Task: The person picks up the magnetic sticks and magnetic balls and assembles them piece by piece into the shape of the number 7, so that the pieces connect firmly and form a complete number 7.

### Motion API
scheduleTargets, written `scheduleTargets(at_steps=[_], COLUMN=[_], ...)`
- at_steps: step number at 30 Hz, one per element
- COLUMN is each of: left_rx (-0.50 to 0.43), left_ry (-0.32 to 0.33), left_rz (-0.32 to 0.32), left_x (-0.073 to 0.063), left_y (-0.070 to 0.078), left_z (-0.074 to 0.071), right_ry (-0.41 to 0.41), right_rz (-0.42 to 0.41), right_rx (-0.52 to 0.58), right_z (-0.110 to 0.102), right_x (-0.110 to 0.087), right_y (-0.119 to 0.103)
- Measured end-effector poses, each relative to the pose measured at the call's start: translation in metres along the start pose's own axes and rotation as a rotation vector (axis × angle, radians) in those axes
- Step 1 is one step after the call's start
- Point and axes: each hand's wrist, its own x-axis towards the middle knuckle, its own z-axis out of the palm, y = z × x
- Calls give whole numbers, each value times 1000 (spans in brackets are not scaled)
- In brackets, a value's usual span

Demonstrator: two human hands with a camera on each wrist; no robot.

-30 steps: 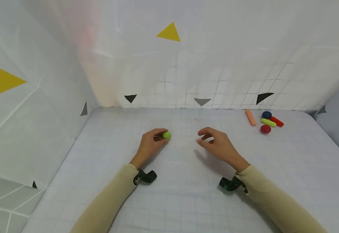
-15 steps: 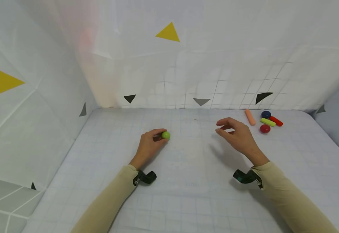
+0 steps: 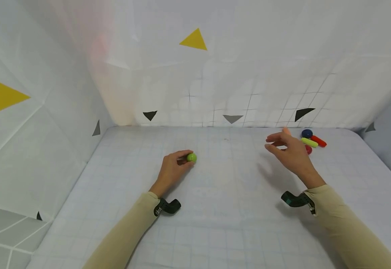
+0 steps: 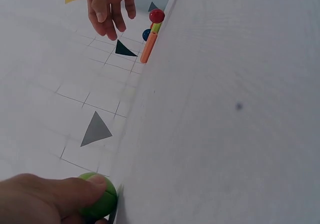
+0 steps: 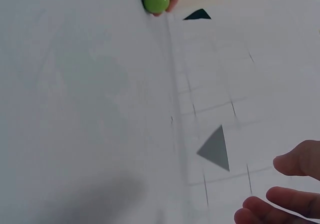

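Note:
My left hand [image 3: 172,168] pinches a small green ball [image 3: 192,157] between thumb and fingers, low over or on the white table. The left wrist view shows a thin seam on the ball [image 4: 102,206]. Farther right, my right hand [image 3: 293,155] hovers above the table, fingers loosely bent and nothing between them; its thumb and fingertips stand apart in the right wrist view. Beside it in the head view lie a red ball [image 3: 309,150] and an orange stick [image 3: 286,130], each partly hidden behind that hand.
Just past the right hand lie a dark blue ball [image 3: 307,133], a lime-green stick [image 3: 309,142] and a red stick [image 3: 319,141]. White sheeting forms a back wall [image 3: 249,67] with triangle marks, and side walls stand left and right of the table [image 3: 215,209].
My right hand has moved to the right, from near the table's middle to beside the colored pieces, now covering part of them. The left hand has stayed in place with the green ball.

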Motion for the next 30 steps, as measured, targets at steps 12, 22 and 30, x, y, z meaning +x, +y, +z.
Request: scheduleTargets(at_steps=[12, 22, 30], left_rx=[2, 1, -2], left_ry=[2, 5, 6], left_rz=[-9, 17, 6], left_x=[-1, 0, 0], left_y=[1, 0, 2], left_z=[0, 1, 3], right_ry=[103, 113, 118], right_rz=[15, 160, 252], right_rx=[-88, -160, -211], right_z=[-37, -64, -79], right_x=[5, 22, 32], right_y=[34, 65, 97])
